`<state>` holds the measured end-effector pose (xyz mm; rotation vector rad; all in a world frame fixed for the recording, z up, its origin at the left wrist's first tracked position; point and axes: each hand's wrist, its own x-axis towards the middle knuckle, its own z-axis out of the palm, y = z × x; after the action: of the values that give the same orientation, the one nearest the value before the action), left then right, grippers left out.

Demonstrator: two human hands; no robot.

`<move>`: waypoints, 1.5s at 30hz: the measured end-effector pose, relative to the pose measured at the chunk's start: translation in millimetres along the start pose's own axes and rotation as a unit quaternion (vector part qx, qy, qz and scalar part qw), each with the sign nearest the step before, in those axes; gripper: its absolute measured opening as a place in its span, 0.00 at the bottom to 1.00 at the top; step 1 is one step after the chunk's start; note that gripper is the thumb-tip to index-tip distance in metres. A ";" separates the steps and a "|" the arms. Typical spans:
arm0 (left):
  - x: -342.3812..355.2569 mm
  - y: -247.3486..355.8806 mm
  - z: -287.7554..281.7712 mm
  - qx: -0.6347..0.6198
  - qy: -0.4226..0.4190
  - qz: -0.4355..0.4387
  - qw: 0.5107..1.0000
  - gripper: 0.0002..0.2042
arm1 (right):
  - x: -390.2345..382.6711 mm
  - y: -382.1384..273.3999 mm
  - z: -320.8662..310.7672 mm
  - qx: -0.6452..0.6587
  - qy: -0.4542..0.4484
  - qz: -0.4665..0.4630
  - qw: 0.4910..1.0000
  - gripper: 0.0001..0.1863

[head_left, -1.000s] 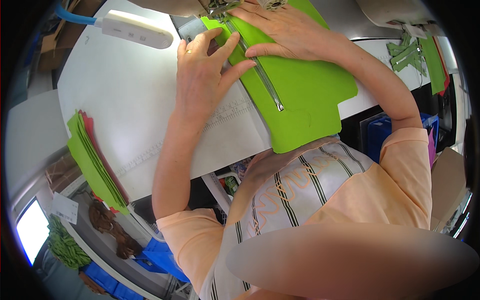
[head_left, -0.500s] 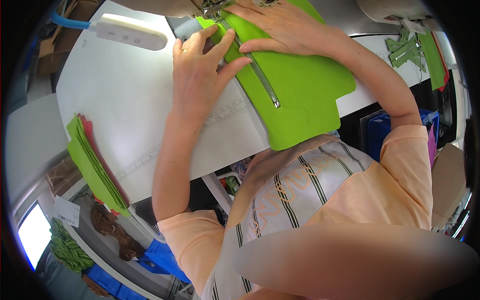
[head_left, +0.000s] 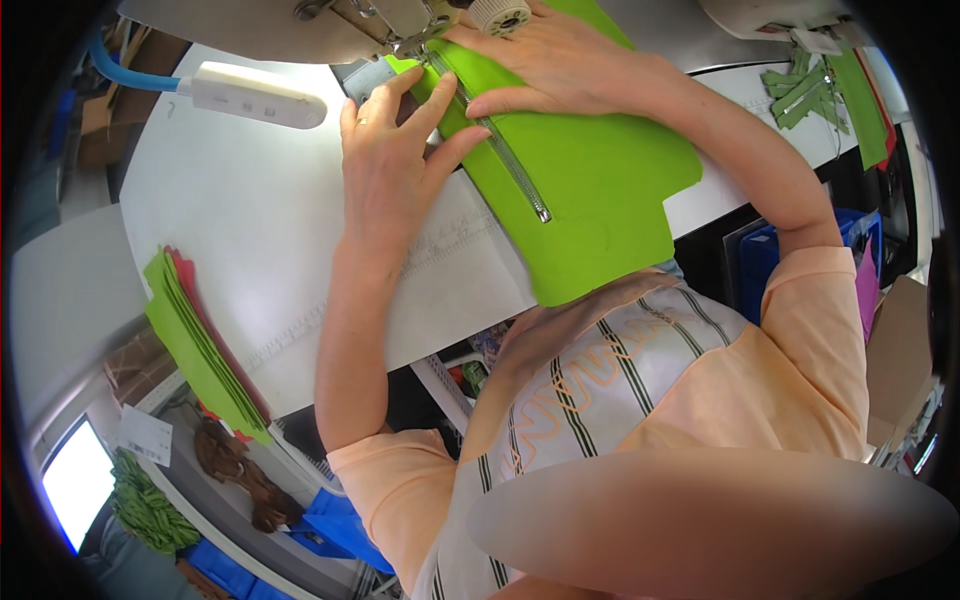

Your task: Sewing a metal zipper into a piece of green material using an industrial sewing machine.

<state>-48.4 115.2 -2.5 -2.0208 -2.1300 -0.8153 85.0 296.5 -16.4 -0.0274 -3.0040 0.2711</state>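
A bright green fabric panel (head_left: 600,190) lies on the white sewing table, its far end under the sewing machine head (head_left: 270,25). A metal zipper (head_left: 515,175) runs down the panel from the presser foot (head_left: 424,54) toward me, with its pull at the near end. My left hand (head_left: 395,135) rests with fingers spread along the panel's left edge, fingertips beside the zipper near the foot. My right hand (head_left: 555,65) lies flat on the fabric to the right of the zipper, thumb stretched toward it. Its fingertips are partly hidden behind the machine.
A white lamp (head_left: 258,95) on a blue cable hangs at the left over the table (head_left: 250,200), which has ruler markings. Stacked green and red fabric pieces (head_left: 205,340) hang over the left edge. Green scraps with zippers (head_left: 805,95) lie far right; a blue bin (head_left: 760,250) stands below.
The view has shifted a little, showing more of the machine head. Both hands keep nearly the same places on the green fabric, which has slid slightly toward the machine.
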 end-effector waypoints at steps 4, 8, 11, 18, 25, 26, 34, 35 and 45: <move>0.5 0.6 -1.1 -0.010 -0.001 0.000 1.000 0.23 | 1.6 -2.2 1.8 -0.033 -0.016 0.011 0.999 0.49; 0.0 1.1 -4.1 -0.020 -0.019 -0.017 0.999 0.22 | -1.6 -5.8 -1.0 -0.036 0.004 0.015 0.999 0.49; 0.0 -0.3 -7.0 -0.026 -0.037 -0.031 0.998 0.22 | -6.6 -11.1 -1.3 -0.045 -0.022 0.022 0.999 0.38; 0.4 -3.1 -10.8 -0.017 -0.056 -0.027 0.998 0.22 | -3.0 -13.2 8.5 0.081 0.222 -0.055 0.970 0.27; -1.7 -2.1 -8.7 -0.020 -0.047 -0.033 0.998 0.21 | -1.6 -12.8 -3.7 -0.058 0.137 -0.063 0.987 0.29; -1.9 -1.8 -8.8 -0.023 -0.050 -0.036 0.998 0.21 | -0.9 -15.1 -4.3 -0.108 0.207 -0.080 0.969 0.30; -1.5 -3.4 -9.0 -0.032 -0.047 -0.026 0.998 0.21 | -13.8 -5.8 -0.7 0.105 0.116 -0.032 0.987 0.25; -2.0 -3.7 -8.6 -0.027 -0.045 -0.027 0.998 0.21 | -14.5 -2.2 -0.8 0.151 0.125 -0.006 0.981 0.25; -17.3 15.7 -33.4 0.044 -0.128 -0.032 0.990 0.18 | -52.1 -8.9 -21.6 -0.072 0.096 -0.023 0.993 0.37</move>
<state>-41.0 84.8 23.6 -2.1212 -2.3285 -0.4793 139.3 290.0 -0.1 0.0029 -2.8226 0.0444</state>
